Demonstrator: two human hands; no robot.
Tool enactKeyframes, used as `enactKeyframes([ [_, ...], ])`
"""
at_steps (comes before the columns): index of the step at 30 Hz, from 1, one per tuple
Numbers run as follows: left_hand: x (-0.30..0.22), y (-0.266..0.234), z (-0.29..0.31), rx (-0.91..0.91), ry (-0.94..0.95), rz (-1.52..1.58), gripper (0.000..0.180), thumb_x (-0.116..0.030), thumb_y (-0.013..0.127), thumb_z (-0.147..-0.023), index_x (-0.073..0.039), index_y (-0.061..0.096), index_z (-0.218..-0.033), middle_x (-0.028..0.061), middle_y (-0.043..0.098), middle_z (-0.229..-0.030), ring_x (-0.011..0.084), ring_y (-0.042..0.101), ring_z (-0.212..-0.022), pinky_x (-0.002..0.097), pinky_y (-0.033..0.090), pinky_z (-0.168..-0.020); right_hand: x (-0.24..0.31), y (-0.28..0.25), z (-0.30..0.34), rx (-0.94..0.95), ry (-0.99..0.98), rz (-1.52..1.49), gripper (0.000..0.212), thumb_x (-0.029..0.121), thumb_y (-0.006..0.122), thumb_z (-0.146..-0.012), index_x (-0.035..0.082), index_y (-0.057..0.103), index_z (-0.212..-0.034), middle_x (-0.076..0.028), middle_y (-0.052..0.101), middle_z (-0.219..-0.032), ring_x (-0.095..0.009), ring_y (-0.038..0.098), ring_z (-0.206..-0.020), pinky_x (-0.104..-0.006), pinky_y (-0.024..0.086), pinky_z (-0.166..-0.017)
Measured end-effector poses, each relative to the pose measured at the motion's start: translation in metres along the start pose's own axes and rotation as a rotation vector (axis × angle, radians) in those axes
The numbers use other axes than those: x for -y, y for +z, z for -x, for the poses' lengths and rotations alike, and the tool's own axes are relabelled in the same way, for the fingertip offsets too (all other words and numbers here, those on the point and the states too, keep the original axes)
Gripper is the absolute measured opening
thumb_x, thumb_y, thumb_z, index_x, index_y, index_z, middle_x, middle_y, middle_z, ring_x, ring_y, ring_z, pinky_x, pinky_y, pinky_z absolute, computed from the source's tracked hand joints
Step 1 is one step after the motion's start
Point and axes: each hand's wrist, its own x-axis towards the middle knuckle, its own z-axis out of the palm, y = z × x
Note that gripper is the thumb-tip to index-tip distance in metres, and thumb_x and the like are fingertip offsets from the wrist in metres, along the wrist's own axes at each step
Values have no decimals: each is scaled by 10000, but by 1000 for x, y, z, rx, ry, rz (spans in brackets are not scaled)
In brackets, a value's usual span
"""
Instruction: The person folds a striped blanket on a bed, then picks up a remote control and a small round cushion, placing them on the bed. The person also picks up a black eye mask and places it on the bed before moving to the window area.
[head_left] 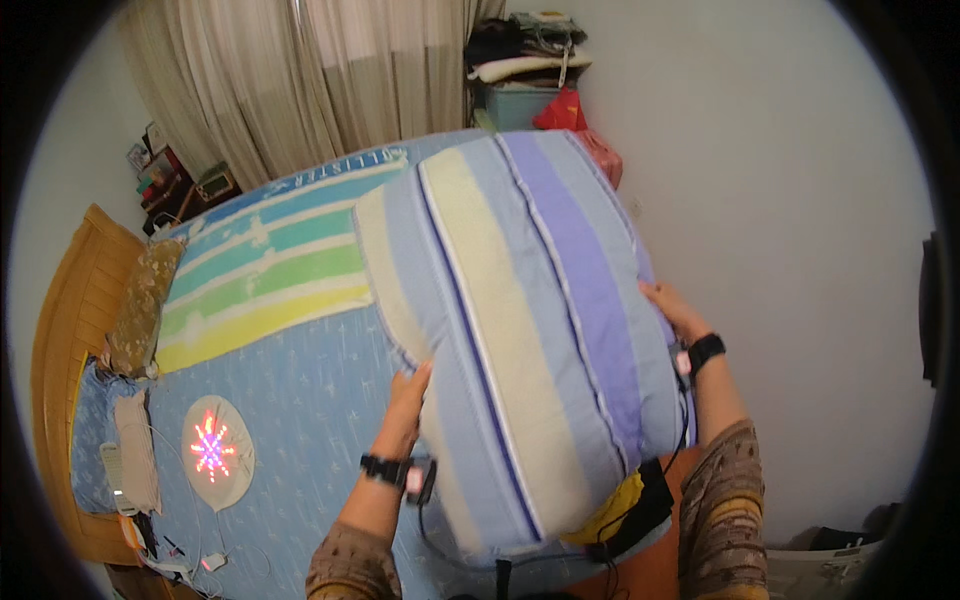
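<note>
A thick folded quilt (545,330) with blue, cream and purple stripes lies across the right part of the bed, its near end bulging toward me. My left hand (408,398) grips its left edge, thumb on top and the other fingers hidden beneath. At the quilt's right edge, farther away, my right hand (678,312) is closed on the fabric, its fingertips partly out of sight. Both wrists wear black straps with small devices and cables. Under the quilt's far left edge a striped towel (270,265) is spread on the blue bedsheet (300,400).
A round pale pad with glowing red and purple lights (213,452) rests on the sheet at left, near pillows (145,305) and the wooden headboard (75,390). Behind the bed hang curtains (300,90); stacked cloth and bags (530,60) stand beside a white wall (780,230).
</note>
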Motion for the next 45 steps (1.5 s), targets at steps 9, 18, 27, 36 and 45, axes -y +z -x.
enactKeyframes([
  [9, 153, 79, -10, 194, 240, -1135, 883, -479, 736, -719, -131, 358, -1437, 306, 129, -1495, 446, 165, -1386, 471, 212, -1112, -145, 129, -46, -97, -127, 1059, 612, 377, 575, -879, 118, 390, -1402, -223, 251, -1487, -411, 254, -1359, -615, 224, -1059],
  [18, 148, -38, -72, 309, 261, -697, 439, -233, 674, -829, -68, 587, -1226, 220, 504, -1310, 294, 461, -1249, 375, 369, -1037, -169, 164, -107, -377, -139, 1239, 624, 368, 502, -925, 101, 295, -1450, -159, 198, -1526, -384, 157, -1402, -616, 144, -1089],
  [27, 101, -167, -315, -260, 369, -1110, 540, -307, 600, -819, 39, 539, -1230, 251, 524, -1275, 377, 467, -1221, 431, 356, -1039, -262, 99, -180, -297, -338, 1106, 606, 297, 419, -964, 57, 201, -1477, -201, 150, -1532, -388, 135, -1409, -521, 114, -1125],
  [36, 87, -133, -452, -384, 242, -1265, 756, -468, 692, -710, 1, 494, -1269, 247, 514, -1280, 371, 505, -1177, 437, 414, -978, -289, 78, -197, -253, -460, 1017, 596, 273, 368, -980, -16, 177, -1465, -235, 138, -1526, -398, 116, -1412, -461, 85, -1139],
  [45, 158, -40, -380, 510, 621, -1721, 210, -168, 651, -669, -100, 648, -867, 162, 654, -809, 356, 631, -736, 440, 510, -644, -288, 80, -199, -250, -438, 953, 593, 281, 373, -979, -7, 193, -1466, -225, 130, -1532, -378, 109, -1419, -451, 76, -1144],
])
